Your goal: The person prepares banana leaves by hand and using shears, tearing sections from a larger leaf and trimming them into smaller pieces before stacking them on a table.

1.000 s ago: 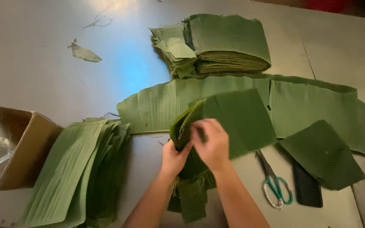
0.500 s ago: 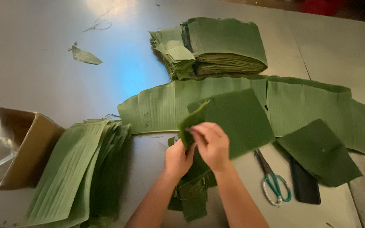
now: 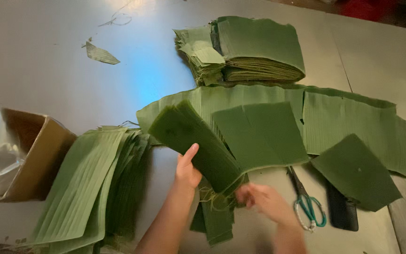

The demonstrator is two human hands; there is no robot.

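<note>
- A head-worn camera looks down on a grey metal table (image 3: 48, 70) covered with cut banana leaves.
- The left hand (image 3: 187, 170) grips a dark green leaf strip (image 3: 196, 143) – thumb up along its near face, fingers hidden behind it – and holds it tilted above the table, its lower end just above the hand.
- The right hand (image 3: 265, 202) sits just right of the strip's lower end, blurred; I cannot tell whether its fingers are open or closed, or whether they touch the leaf.
- Under the strip's lower end lies a small pile of leaf pieces (image 3: 216, 218) with frayed fibres showing.
- Right of the strip rests a square leaf piece (image 3: 264, 134), on top of a long leaf sheet (image 3: 353, 117) stretching away to the right.
- Further right of the strip, green-handled scissors (image 3: 306, 207) lie next to a flat black object (image 3: 341, 211), partly covered by another leaf square (image 3: 355, 171).
- Left of the strip is a fanned stack of pale leaves (image 3: 85, 183), and beyond that an open cardboard box (image 3: 34, 160) lined with clear plastic.
- Behind the strip, at the far side, stands a tall stack of folded leaves (image 3: 245, 49); a leaf scrap (image 3: 100, 54) lies far left of it.
- Risks, as I judge them – the strip could split along its ribs if the hands pull unevenly; the frayed end may tear further; the scissors are close to the moving right hand and could be knocked or catch a finger.
</note>
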